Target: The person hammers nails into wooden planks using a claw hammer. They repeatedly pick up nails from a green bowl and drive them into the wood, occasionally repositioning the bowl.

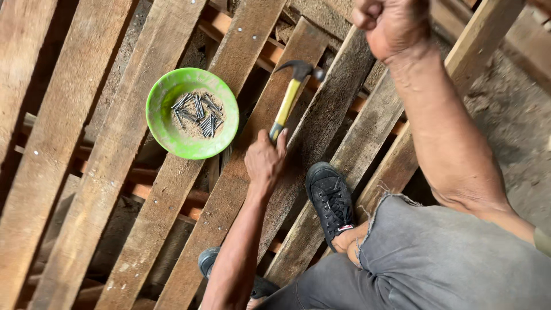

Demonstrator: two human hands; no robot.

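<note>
Hammer (290, 97) is the thing in hand here: it has a yellow handle and a dark metal head with a claw, and it slants up over the wooden boards (172, 189). Nearest to us are grey trousers (436, 258) with a frayed edge, and a black shoe (331, 198) with laces that stands on one board. Part of another shoe (209, 259) peeks out lower down, half hidden by the arm. From there the left hand (265, 161) reaches up and is wrapped tight around the bottom end of the yellow handle. The hammer head hangs above a dark gap between two boards, close to a board edge. The boards lie side by side at a slant, with thin open slots between them, and orange-brown cross pieces (195, 198) show down in the slots. Just to the left of the hammer sits a round green bowl (192, 113) on the boards, apart from the hand. It holds a small pile of grey nails (198, 113) on some dust. The boards to the left of the bowl are bare. Farther off, at the top, the right hand (393, 23) is curled into a closed fist, up above the boards; you cannot tell if something small is inside it. Past the right arm is dusty ground (511, 109).
</note>
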